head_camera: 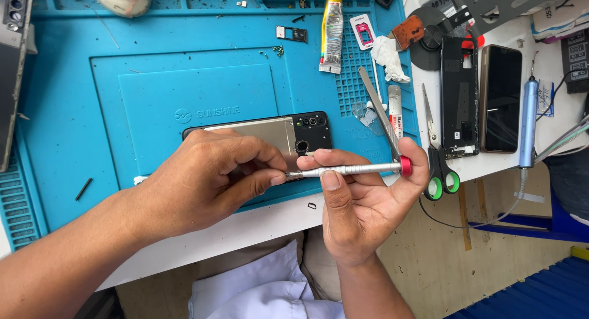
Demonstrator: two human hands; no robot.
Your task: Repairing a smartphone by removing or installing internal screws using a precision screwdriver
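Observation:
A phone [294, 133] with its back off lies on the blue repair mat [123, 79], metal plate and black camera block showing. My right hand [362, 199] grips a slim silver screwdriver [356, 169] with a red end cap, held level just in front of the phone. My left hand [208, 181] pinches the screwdriver's tip between thumb and forefinger and covers the phone's near edge.
A glue tube [332, 35], tweezers [379, 110], a small white tube [395, 110] and a SIM tray [292, 33] lie on the mat. To the right, on the white table [245, 227], are green-handled scissors [437, 153], a phone frame [459, 95], a dark phone [500, 98] and a blue pen-like tool [528, 122].

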